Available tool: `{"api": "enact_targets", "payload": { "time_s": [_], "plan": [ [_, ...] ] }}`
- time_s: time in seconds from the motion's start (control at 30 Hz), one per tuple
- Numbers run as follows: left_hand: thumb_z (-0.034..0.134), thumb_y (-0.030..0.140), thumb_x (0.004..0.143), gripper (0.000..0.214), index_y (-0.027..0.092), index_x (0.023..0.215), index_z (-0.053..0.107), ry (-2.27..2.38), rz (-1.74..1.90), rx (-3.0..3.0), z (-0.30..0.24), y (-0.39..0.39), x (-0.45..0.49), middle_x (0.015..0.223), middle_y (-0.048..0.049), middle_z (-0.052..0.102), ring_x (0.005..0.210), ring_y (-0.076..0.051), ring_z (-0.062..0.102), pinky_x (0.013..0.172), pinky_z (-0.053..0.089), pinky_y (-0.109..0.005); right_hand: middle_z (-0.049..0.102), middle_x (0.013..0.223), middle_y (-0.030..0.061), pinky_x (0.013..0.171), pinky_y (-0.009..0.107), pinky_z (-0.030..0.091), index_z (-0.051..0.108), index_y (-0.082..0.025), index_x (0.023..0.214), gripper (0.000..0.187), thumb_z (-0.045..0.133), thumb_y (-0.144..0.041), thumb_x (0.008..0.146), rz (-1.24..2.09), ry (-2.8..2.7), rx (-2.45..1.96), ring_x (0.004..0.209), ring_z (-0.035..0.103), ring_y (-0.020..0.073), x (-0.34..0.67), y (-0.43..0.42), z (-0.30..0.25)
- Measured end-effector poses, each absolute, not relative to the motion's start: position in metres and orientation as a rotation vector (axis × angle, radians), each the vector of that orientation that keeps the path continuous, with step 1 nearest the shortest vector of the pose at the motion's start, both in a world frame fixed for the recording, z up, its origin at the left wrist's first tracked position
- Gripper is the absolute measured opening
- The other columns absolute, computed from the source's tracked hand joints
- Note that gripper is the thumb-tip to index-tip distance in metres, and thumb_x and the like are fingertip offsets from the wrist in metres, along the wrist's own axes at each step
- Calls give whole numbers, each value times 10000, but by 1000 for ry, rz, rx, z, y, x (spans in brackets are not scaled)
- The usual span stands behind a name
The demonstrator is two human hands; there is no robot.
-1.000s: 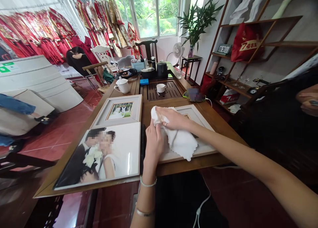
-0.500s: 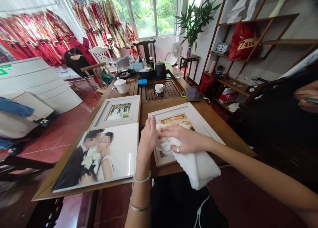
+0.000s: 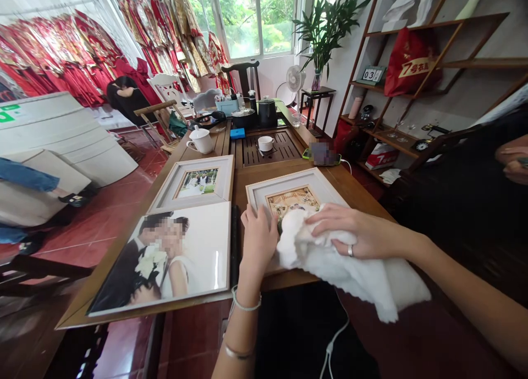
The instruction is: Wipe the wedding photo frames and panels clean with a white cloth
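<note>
A white cloth [image 3: 371, 277] is bunched under my right hand [image 3: 357, 230], whose fingers are closed on it. The cloth lies over the near right part of a pale picture frame [image 3: 256, 191] with a photo [image 3: 291, 197] inside, and its loose end hangs past the table edge. My left hand [image 3: 259, 236] rests at the frame's left side, thumb and fingers apart. The frame's lower part is hidden by hands and cloth. To the left lies a large glossy print of a couple [image 3: 202, 252], and above it a second framed photo [image 3: 165, 195].
On the wooden table [image 3: 350, 189] stand a white lidded mug [image 3: 201, 141], a small white cup [image 3: 265, 143] on the slatted tea tray [image 3: 284, 153], a blue box [image 3: 237, 133] and a phone [image 3: 322, 154] with a cable. Another person's hand [image 3: 513, 159] shows at right.
My right hand has slid right with the cloth, uncovering more of the photo. My left hand has moved slightly right and down, its fingers lowered and separated from the cloth.
</note>
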State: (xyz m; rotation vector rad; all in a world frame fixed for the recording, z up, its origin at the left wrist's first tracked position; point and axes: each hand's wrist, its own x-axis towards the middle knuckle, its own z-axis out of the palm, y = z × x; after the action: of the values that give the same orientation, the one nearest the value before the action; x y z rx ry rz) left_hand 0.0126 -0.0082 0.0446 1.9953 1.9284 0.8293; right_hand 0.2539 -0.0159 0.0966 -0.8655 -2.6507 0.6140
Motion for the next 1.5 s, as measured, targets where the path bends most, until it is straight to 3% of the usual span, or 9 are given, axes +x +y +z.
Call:
{"api": "enact_targets", "payload": {
  "time_s": [0.17,0.3,0.57,0.77,0.87,1.03,1.17,1.37,1.5],
  "plan": [
    [451,226,924,294,122,1190,521,1936,850,2146,34,-13,17,1450,-256,353,1367,-373,325,1030,381,-581,597,1319,63,1058,502,406,691,-270,1072,281,591,-226,814,474,-2623,-972,1239,520,276,276,12,81],
    [391,200,948,295,86,1180,533,1981,785,2177,33,-12,17,1424,-295,356,1349,-385,338,994,423,-576,568,1343,68,1049,455,423,628,-270,1214,363,603,-290,853,347,-2624,-932,1238,512,258,270,35,83],
    [349,101,930,322,93,1151,584,1990,781,2183,29,-7,14,1410,-256,383,1351,-348,353,1027,424,-536,600,1160,176,872,488,401,546,-189,1332,496,574,-426,897,-366,-2462,-1374,1059,482,356,225,66,83],
    [369,143,939,318,116,1184,570,1981,848,2190,26,-6,13,1402,-233,393,1339,-338,365,1040,416,-542,503,1363,136,886,563,401,184,-370,1530,781,573,-497,865,-135,-2454,-1452,1111,491,387,184,65,74],
    [371,153,940,317,122,1184,571,1973,866,2190,24,-6,13,1399,-227,395,1328,-339,372,1032,422,-545,502,1362,168,895,641,376,182,-327,1536,870,625,-510,810,19,-2482,-1558,1163,456,435,172,72,77],
    [368,142,931,304,107,1120,604,1961,872,2184,25,-6,13,1395,-240,397,1328,-352,372,1030,420,-552,608,1146,120,884,563,391,608,-283,1224,441,476,-160,821,250,-2645,-1372,1125,502,345,180,83,78],
    [370,109,912,317,92,1116,613,1953,829,2157,27,-7,13,1418,-253,376,1353,-363,351,1043,411,-539,618,1093,79,925,501,357,666,-247,1028,372,457,-101,757,487,-2703,-958,1081,536,280,206,69,81],
    [381,161,929,319,120,1163,594,1956,873,2118,26,-7,14,1428,-238,386,1368,-352,337,1035,417,-553,625,884,51,939,415,396,650,-218,806,201,508,-321,904,661,-2722,-669,940,569,226,238,16,103],
    [390,171,928,313,145,1172,585,1946,920,2116,23,-6,13,1421,-208,401,1368,-340,342,1046,410,-553,626,903,47,1110,587,224,598,-238,792,279,671,-507,798,382,-2644,-907,1028,567,268,237,-8,97]
  ]
}}
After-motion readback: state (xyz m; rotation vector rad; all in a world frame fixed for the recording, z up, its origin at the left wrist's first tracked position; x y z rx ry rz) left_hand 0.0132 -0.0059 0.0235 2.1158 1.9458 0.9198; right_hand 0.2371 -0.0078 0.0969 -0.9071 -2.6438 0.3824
